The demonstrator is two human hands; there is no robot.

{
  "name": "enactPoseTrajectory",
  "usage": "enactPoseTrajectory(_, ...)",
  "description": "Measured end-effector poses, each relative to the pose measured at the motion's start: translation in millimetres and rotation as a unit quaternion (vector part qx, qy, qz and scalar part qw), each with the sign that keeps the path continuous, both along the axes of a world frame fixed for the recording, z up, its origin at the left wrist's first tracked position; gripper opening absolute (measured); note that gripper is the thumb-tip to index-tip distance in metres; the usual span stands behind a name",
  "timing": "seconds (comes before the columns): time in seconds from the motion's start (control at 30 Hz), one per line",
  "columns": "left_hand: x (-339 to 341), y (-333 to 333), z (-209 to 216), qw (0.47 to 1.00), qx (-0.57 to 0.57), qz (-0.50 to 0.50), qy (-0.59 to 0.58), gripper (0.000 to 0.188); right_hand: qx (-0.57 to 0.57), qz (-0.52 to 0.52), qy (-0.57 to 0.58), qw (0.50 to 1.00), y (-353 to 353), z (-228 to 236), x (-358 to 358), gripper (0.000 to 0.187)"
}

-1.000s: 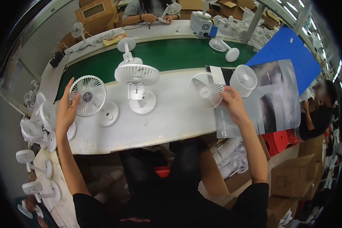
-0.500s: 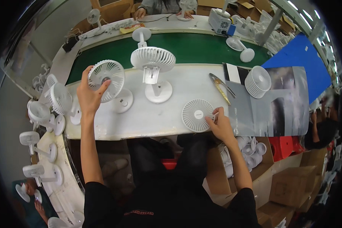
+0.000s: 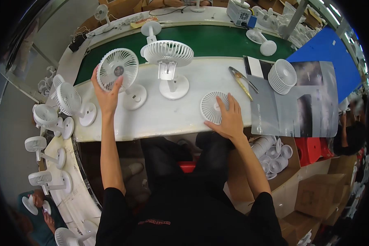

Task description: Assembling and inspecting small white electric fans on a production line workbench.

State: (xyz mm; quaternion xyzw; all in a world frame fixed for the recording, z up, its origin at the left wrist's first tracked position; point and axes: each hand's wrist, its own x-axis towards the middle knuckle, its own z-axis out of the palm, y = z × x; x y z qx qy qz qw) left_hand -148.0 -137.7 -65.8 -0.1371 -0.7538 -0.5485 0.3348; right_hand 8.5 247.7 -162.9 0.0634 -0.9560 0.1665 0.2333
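White plastic fan grille disc point(image 3: 213, 107) lies flat on the pale workbench point(image 3: 168, 119), right hand point(image 3: 229, 119) pressed open on it. Left hand point(image 3: 107, 96) grips the head of a small white desk fan point(image 3: 118, 75), just left of the bigger white stand fan point(image 3: 168, 61).

Factory assembly area. A white worktop point(image 3: 160, 119) runs across the middle, with a green conveyor belt point(image 3: 217, 39) directly behind it and a second white worktop point(image 3: 123, 22) beyond the belt. A curved white side bench point(image 3: 76, 197) extends along the left. A blue panel point(image 3: 330, 49) stands at the right. Brown cardboard boxes point(image 3: 315, 197) are stacked on the floor at lower right. Strip lights point(image 3: 334, 14) shine at upper right.
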Motion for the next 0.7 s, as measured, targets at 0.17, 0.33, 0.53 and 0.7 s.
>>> enactPoseTrajectory(0.17,58.2,25.7,30.1,0.994,-0.037,0.064,0.075,0.078,-0.167,-0.006,-0.027,0.986,7.2,17.5,8.0,0.095)
enactPoseTrajectory(0.33,148.4,55.9,42.2,0.996,0.024,-0.067,-0.051,0.078,-0.344,0.081,0.074,0.932,-16.6,70.9,39.8,0.102)
enactPoseTrajectory(0.53,184.1,122.1,2.8,0.956,0.128,-0.175,-0.195,0.066,-0.206,0.080,0.106,0.970,-87.2,91.9,62.9,0.117)
enactPoseTrajectory(0.7,187.0,135.3,-5.3,0.900,0.263,-0.250,-0.242,0.056,-0.128,0.057,0.081,0.987,-100.6,96.2,72.3,0.119)
